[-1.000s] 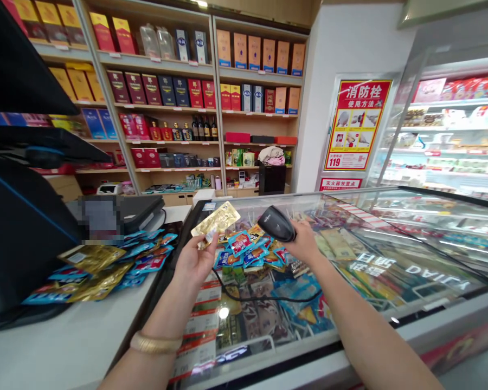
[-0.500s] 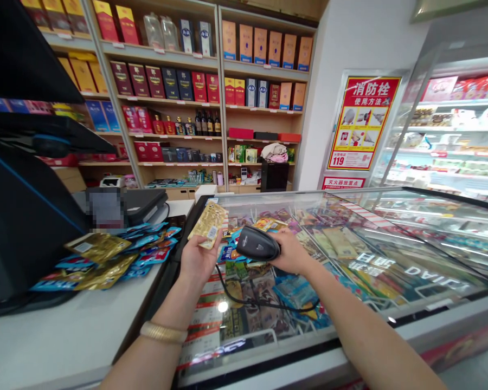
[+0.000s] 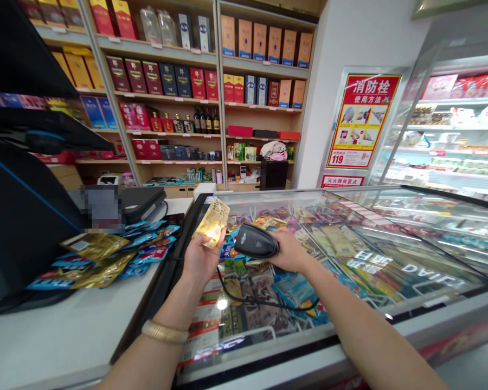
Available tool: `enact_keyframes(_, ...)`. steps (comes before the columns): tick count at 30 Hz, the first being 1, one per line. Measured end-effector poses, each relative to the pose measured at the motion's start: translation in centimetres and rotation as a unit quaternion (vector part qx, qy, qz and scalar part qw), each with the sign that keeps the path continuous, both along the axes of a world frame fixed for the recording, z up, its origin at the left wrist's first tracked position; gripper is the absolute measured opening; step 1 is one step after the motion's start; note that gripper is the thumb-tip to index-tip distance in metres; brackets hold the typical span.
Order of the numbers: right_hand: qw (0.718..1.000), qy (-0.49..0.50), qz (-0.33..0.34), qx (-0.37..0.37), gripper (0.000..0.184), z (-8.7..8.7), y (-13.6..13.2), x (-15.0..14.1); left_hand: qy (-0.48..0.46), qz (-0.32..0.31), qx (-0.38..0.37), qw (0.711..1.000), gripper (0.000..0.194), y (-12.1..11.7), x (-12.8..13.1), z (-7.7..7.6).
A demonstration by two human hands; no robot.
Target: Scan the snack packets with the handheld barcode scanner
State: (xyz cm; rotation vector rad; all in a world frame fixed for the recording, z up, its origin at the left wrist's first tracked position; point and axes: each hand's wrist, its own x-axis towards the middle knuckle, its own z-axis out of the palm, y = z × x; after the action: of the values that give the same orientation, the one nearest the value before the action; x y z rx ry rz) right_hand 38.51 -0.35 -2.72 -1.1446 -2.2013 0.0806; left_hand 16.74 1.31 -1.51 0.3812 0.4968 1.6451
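My left hand (image 3: 201, 259) pinches the lower end of a gold foil snack packet (image 3: 212, 219), held up over the near left part of the glass-topped freezer (image 3: 268, 338). A bright patch of light shows on the packet's lower part. In my right hand (image 3: 289, 250) is a black barcode scanner (image 3: 255, 241), its head turned left toward the packet, a short gap between them. The scanner's black cable (image 3: 264, 304) loops across the glass. On the white counter at left lies a pile of blue, red and gold packets (image 3: 109, 260).
The white counter (image 3: 44, 336) adjoins the freezer, with a black checkout terminal (image 3: 20, 216) on it. Wall shelves (image 3: 179, 100) hold boxed bottles. A fire hydrant poster (image 3: 364, 122) hangs on the wall, and a lit refrigerated display (image 3: 455, 135) stands at right.
A bright light patch now shines on the gold packet where its printed label was visible before. The scanner has shifted very slightly left, and the view has moved slightly.
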Motion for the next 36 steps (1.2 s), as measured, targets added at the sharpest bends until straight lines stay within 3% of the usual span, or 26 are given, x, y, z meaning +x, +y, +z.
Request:
enact_keyframes(7, 1.000, 0.001, -0.009, 0.020, 0.014, 0.2, -0.1, 0.0, 0.015, 0.009, 0.004, 1.000, 0.058, 0.1, 0.0, -0.1)
enact_keyframes(11, 0.994, 0.049, -0.083, 0.054, 0.014, 0.4, 0.7, 1.7, 0.143, 0.045, 0.035, 0.988, 0.029, 0.7, 0.6, -1.2)
enact_keyframes(13, 0.984, 0.077, -0.139, 0.078, 0.014, 0.4, 1.2, 3.1, 0.273, 0.067, 0.072, 0.957, 0.023, 1.1, 1.0, -2.1)
enact_keyframes(16, 0.962, 0.138, -0.206, 0.109, 0.018, 0.2, 1.9, 4.9, 0.469, 0.073, 0.134, 0.870, 0.026, 1.5, 1.6, -3.4)
enact_keyframes(18, 0.947, 0.177, -0.243, 0.114, 0.021, -0.1, 2.2, 5.7, 0.551, 0.067, 0.162, 0.816, 0.029, 1.6, 1.8, -4.1)
enact_keyframes(20, 0.936, 0.197, -0.265, 0.118, 0.024, -0.3, 2.4, 6.1, 0.584, 0.052, 0.179, 0.790, 0.033, 1.6, 1.8, -4.4)
enact_keyframes(23, 0.935, 0.194, -0.270, 0.124, 0.026, -0.5, 2.6, 6.2, 0.597, 0.019, 0.195, 0.778, 0.038, 1.5, 1.6, -4.4)
enact_keyframes(26, 0.942, 0.174, -0.263, 0.116, 0.025, -0.5, 2.5, 6.1, 0.586, 0.007, 0.209, 0.783, 0.049, 1.4, 1.1, -4.2)
enact_keyframes(30, 0.949, 0.138, -0.257, 0.120, 0.022, -0.7, 2.5, 5.8, 0.533, 0.039, 0.185, 0.825, 0.062, 1.1, 0.5, -3.6)
enact_keyframes(34, 0.952, 0.094, -0.254, 0.146, 0.021, -1.0, 2.6, 5.6, 0.438, 0.125, 0.134, 0.880, 0.051, 0.5, -0.3, -2.0)
enact_keyframes(36, 0.952, 0.084, -0.251, 0.155, 0.024, -1.1, 2.7, 5.6, 0.378, 0.198, 0.119, 0.897, 0.046, 0.6, -1.3, -1.0)
